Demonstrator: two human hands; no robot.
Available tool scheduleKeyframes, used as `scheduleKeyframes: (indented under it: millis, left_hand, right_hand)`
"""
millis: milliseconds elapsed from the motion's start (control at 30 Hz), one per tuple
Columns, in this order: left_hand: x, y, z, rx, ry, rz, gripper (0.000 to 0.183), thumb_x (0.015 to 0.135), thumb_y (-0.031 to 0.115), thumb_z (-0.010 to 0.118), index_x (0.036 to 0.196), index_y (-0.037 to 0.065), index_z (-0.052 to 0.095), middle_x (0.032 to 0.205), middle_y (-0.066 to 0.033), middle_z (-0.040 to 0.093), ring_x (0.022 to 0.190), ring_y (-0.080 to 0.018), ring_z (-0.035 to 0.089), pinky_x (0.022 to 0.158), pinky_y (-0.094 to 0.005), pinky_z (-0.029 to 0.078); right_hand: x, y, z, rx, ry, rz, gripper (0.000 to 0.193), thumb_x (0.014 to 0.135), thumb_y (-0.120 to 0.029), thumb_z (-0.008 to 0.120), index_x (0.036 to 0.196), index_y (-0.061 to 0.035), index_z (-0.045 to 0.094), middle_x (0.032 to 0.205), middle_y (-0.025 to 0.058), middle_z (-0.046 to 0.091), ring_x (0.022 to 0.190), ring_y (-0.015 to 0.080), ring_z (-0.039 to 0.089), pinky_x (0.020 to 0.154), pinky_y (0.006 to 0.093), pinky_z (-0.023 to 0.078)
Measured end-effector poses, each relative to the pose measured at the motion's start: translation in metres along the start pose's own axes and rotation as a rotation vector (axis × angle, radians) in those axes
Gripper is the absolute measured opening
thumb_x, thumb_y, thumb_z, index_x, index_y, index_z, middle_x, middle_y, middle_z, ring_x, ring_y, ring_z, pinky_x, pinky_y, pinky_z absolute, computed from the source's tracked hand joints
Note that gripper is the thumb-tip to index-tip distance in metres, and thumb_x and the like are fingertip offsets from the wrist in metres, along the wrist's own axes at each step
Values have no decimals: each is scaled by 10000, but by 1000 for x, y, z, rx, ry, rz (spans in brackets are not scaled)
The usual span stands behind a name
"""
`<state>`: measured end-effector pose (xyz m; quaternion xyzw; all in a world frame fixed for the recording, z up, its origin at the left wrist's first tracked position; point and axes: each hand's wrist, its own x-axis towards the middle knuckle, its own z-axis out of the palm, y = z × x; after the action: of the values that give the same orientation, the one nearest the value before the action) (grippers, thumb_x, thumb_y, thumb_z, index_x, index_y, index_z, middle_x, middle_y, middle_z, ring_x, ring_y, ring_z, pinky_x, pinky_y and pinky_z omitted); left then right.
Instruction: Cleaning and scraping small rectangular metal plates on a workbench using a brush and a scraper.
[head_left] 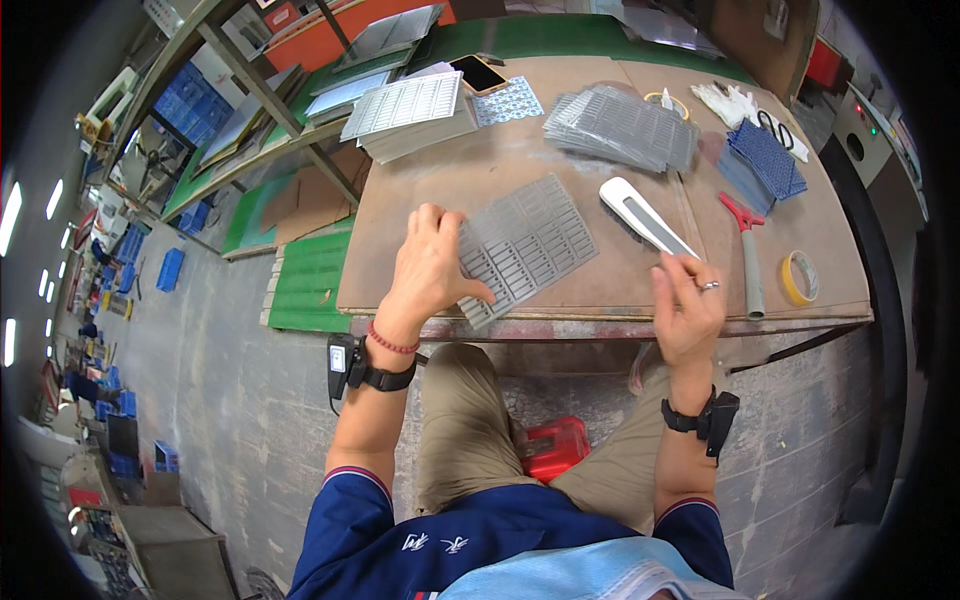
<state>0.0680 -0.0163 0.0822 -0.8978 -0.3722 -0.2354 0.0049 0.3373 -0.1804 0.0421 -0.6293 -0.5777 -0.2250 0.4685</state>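
Observation:
A thin grey sheet with rows of slot-like cut-outs (530, 245) lies tilted on the brown table near its front edge. My left hand (430, 260) grips its left edge, thumb on the near corner and fingers along the far side. In my right hand (690, 305) is the end of a white-handled brush (640, 215), pinched between thumb and fingers. The brush's broad head points away and to the left, just right of the sheet and apart from it. Dark bristles show beneath its left side.
At the back left stands a stack of pale slotted sheets (410, 115), with a phone (478, 74) behind it. More grey sheets (620, 130) are piled at the back. To the right lie a red-headed scraper (748, 255), a yellow tape roll (798, 277) and blue cloth (768, 160).

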Motion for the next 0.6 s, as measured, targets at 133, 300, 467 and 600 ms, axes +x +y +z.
scheduleKeyframes:
  millis: [133,300,467,600]
  left_hand:
    - [-9,-23,2,-683,-14,-249,278,722,34,842,906,-27,643,714,-55,691,628,-110,634,572,-220,496]
    - [-29,-8,-10,-1248,-48,-380,159,823,-51,741,970,-53,682,853,-98,732,723,-103,667,649,-211,530]
    - [-64,2,6,-1345,-26,-486,189,821,-63,735,1002,-68,683,863,-122,734,739,-111,676,663,-216,537]
    - [-92,16,23,-1393,-61,-545,179,827,-66,728,1001,-60,686,869,-113,734,750,-110,677,670,-217,541]
  right_hand:
    - [1,-16,14,299,-89,145,311,801,-73,765,1095,-3,693,998,135,661,884,304,630,768,362,507]
    - [-4,-10,24,651,-223,432,378,802,-57,771,1158,24,670,1050,128,685,920,225,658,792,317,525]
    - [-2,-13,23,1317,-371,804,401,800,-56,782,1164,58,659,995,102,708,830,121,660,738,266,535]
    - [-3,-9,23,1107,-471,820,309,810,-37,763,1092,65,687,907,87,719,747,90,641,679,226,515]
